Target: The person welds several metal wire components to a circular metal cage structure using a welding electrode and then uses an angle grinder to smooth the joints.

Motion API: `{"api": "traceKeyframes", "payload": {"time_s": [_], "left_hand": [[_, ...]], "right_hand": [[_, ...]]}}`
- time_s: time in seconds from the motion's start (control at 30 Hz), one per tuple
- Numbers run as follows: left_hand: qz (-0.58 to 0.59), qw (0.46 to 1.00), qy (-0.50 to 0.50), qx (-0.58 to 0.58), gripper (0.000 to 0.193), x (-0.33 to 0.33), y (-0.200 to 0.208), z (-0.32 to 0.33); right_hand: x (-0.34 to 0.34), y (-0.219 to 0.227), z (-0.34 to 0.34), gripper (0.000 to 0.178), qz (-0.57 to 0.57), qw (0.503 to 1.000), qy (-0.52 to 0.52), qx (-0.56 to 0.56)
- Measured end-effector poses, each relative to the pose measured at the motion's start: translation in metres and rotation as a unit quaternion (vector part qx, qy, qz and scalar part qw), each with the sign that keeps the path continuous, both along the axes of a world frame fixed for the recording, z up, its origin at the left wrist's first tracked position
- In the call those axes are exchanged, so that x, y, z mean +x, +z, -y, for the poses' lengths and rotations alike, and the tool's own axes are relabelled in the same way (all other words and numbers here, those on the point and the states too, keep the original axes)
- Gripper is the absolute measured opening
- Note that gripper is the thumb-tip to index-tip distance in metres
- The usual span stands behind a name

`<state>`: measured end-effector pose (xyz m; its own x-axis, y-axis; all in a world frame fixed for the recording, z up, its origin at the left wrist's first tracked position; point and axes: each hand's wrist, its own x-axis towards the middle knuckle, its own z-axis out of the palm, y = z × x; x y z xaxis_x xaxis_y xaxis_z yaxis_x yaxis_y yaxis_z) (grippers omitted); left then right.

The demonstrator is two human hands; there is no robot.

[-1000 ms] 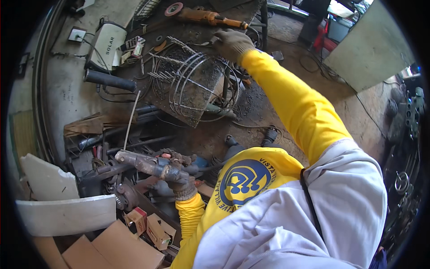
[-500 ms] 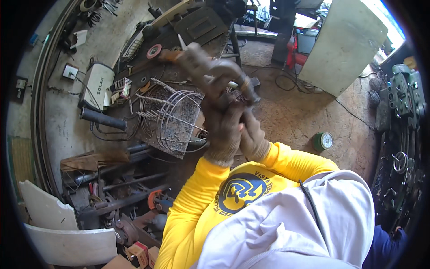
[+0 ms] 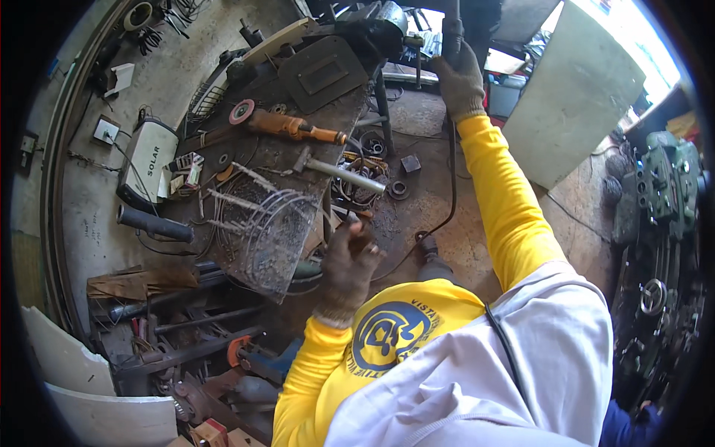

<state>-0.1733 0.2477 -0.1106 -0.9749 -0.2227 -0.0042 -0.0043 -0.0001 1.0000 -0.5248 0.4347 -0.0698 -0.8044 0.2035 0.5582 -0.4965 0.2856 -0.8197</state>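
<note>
My right hand, in a brown knit glove, is raised at the far end of my outstretched arm. It wraps round a dark cylindrical handle that runs out at the top edge. A black cable hangs below it and curves towards my body. My gloved left hand is near the table's front corner, fingers loosely bent and apart, holding nothing I can see. Beyond it, a hammer lies on the table with its pale handle past the edge. Wire rings with welded rods sit to its left.
An orange grinder with a flap disc lies on the metal table. At left stands a white power unit. Metal stock fills the lower left. A large pale panel leans at far right, near a green machine.
My hands were together on a blurred grey metal tool; now they are apart. The right has moved up and far right onto the cabled handle; the left has dropped down and left.
</note>
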Motion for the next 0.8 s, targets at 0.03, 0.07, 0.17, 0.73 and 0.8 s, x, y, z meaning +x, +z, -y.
{"api": "traceKeyframes", "payload": {"time_s": [0.03,0.07,0.17,0.73,0.8], "left_hand": [[-0.008,0.999,0.025,0.032,0.046,-0.001,-0.014,0.005],[-0.013,0.996,0.057,0.063,0.046,0.004,-0.032,0.010],[0.032,0.985,0.151,0.081,0.043,0.002,-0.050,0.000],[0.260,0.884,0.376,-0.092,0.035,0.034,-0.092,-0.052],[0.254,0.887,0.381,-0.057,0.035,0.027,-0.091,-0.055]], "right_hand": [[-0.033,-0.006,0.005,0.051,-0.055,0.997,-0.036,0.034],[-0.059,-0.010,0.015,0.053,-0.060,0.997,-0.035,0.038],[-0.142,-0.046,0.046,0.059,-0.055,0.998,0.011,0.028],[-0.188,-0.115,0.081,0.078,0.053,0.982,-0.024,0.182],[-0.190,-0.126,0.080,0.080,0.031,0.983,-0.026,0.179]]}}
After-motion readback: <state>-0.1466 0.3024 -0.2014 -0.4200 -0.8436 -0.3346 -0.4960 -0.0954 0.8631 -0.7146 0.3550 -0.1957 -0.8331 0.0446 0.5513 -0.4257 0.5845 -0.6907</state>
